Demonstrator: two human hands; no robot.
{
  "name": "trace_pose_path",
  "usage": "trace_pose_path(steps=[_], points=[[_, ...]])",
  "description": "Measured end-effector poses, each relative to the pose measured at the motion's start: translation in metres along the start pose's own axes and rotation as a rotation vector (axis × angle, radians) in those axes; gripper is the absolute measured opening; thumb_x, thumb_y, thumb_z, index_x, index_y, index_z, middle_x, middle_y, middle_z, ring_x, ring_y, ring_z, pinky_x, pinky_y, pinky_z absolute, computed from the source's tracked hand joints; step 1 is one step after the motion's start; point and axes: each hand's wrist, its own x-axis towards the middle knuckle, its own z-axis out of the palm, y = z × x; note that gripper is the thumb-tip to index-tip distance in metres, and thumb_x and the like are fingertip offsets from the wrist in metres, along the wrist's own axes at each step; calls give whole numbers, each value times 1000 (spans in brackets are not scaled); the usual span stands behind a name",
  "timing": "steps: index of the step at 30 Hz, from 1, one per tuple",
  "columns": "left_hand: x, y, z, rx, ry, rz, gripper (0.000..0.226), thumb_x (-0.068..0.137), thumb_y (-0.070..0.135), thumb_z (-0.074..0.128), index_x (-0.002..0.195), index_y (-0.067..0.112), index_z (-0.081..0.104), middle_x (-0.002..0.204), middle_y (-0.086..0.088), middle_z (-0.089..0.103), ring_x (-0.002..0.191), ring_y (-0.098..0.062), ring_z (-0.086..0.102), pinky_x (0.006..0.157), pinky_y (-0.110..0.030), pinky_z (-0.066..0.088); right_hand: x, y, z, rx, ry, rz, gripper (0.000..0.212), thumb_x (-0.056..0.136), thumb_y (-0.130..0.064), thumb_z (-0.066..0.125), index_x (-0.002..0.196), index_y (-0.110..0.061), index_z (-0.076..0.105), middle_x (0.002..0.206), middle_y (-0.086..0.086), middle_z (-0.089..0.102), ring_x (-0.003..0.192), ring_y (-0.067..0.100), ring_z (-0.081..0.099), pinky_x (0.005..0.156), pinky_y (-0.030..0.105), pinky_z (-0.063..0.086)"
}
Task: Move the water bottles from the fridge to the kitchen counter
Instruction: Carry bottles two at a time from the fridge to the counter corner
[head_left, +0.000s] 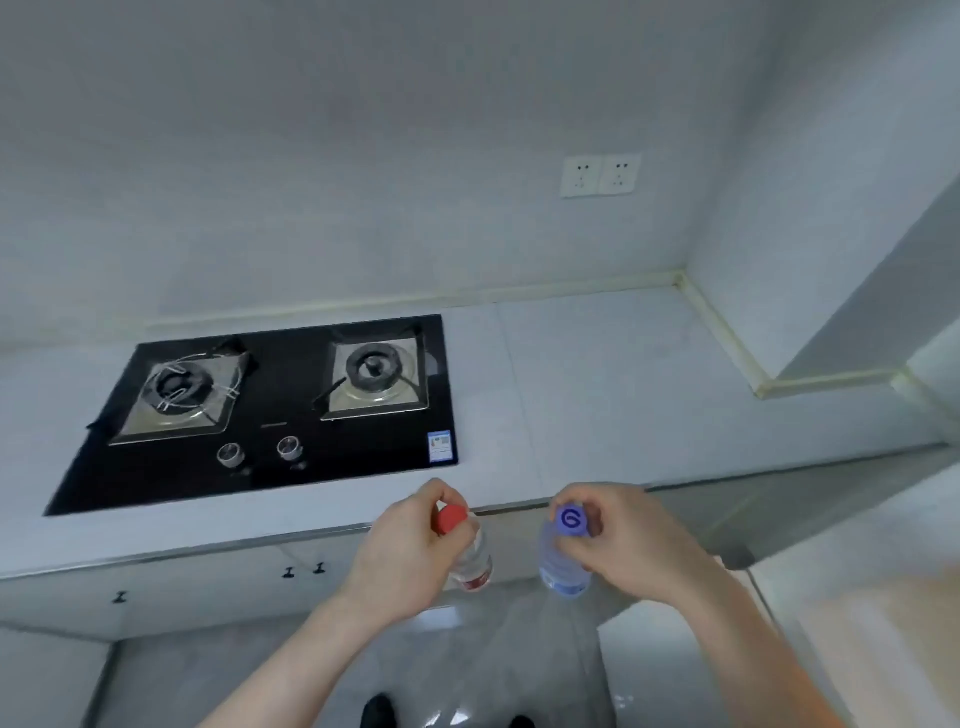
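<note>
Red-capped bottle (470, 551) in left hand (410, 551) grip, blue-capped bottle (563, 558) in right hand (623, 540) grip, both pinched by necks just short of surface (597, 374) edge, right of hob (270, 410), for setting down

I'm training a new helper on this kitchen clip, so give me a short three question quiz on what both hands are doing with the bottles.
1. True or false: both bottles already stand on the counter.
2. Which hand holds the red-capped bottle? A left, B right.
3. Fill in: the right hand grips the bottle with the ____ cap.

Key: 1 false, both are held in the air before the counter's edge. 2 A, the left hand. 3 blue.
</note>
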Motion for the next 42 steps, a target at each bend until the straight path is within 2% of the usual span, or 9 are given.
trace_pose_path(steps=[3, 8, 14, 18, 22, 28, 32, 38, 42], points=[[-15, -28, -35, -24, 96, -50, 13, 88, 47, 66, 89, 36, 59, 72, 5, 69, 64, -14, 67, 72, -44, 57, 28, -39, 18, -46, -46, -65, 21, 78, -37, 64, 98, -44, 69, 83, -25, 69, 73, -4, 63, 62, 11, 47], [-47, -88, -105, -48, 253, -127, 14, 87, 47, 66, 89, 35, 58, 73, 8, 69, 66, -12, 67, 71, -43, 57, 71, -125, 71, -75, -69, -221, 28, 81, -31, 73, 98, -52, 66, 91, -31, 67, 80, -3, 63, 67, 14, 49], [-86, -166, -191, -47, 391, -187, 13, 86, 49, 63, 90, 38, 56, 75, 11, 69, 65, -10, 65, 67, -38, 56, 104, -227, 142, -83, -132, -374, 19, 85, -31, 71, 99, -44, 69, 87, -19, 68, 69, 3, 59, 64, 26, 54], [-114, -217, -246, -9, 477, -233, 18, 84, 57, 58, 90, 41, 54, 78, 19, 67, 71, -4, 62, 60, -24, 49, 123, -291, 199, -78, -187, -457, 17, 86, -35, 71, 102, -42, 70, 88, -14, 69, 72, 11, 65, 69, 39, 62], [-141, -258, -289, -7, 550, -294, 18, 83, 58, 57, 91, 42, 54, 80, 25, 65, 68, -4, 60, 59, -22, 43, 140, -340, 247, -78, -245, -537, 19, 88, -36, 75, 103, -45, 69, 95, -19, 70, 83, 7, 70, 69, 35, 63], [-174, -304, -339, -32, 674, -366, 17, 80, 59, 56, 91, 46, 54, 82, 26, 66, 78, 3, 61, 62, -24, 48, 159, -407, 296, -75, -351, -629, 20, 88, -35, 74, 105, -44, 69, 97, -16, 72, 88, 8, 71, 72, 35, 65], [-189, -327, -365, -50, 753, -415, 22, 78, 62, 54, 93, 46, 55, 83, 23, 67, 75, -2, 63, 64, -28, 53, 176, -447, 325, -108, -422, -690, 19, 89, -34, 75, 103, -44, 69, 96, -19, 72, 90, 8, 71, 76, 33, 64], [-192, -358, -405, -62, 829, -465, 28, 77, 66, 52, 91, 42, 56, 83, 24, 67, 73, -1, 62, 60, -24, 48, 211, -501, 368, -108, -473, -771, 19, 85, -45, 74, 103, -46, 70, 91, -21, 71, 77, 7, 68, 69, 26, 60], [-181, -380, -435, -69, 876, -512, 33, 76, 67, 52, 91, 38, 58, 83, 21, 67, 73, -5, 64, 67, -34, 56, 245, -539, 398, -81, -517, -826, 19, 83, -44, 75, 101, -42, 72, 88, -20, 72, 75, 7, 67, 67, 26, 60]])
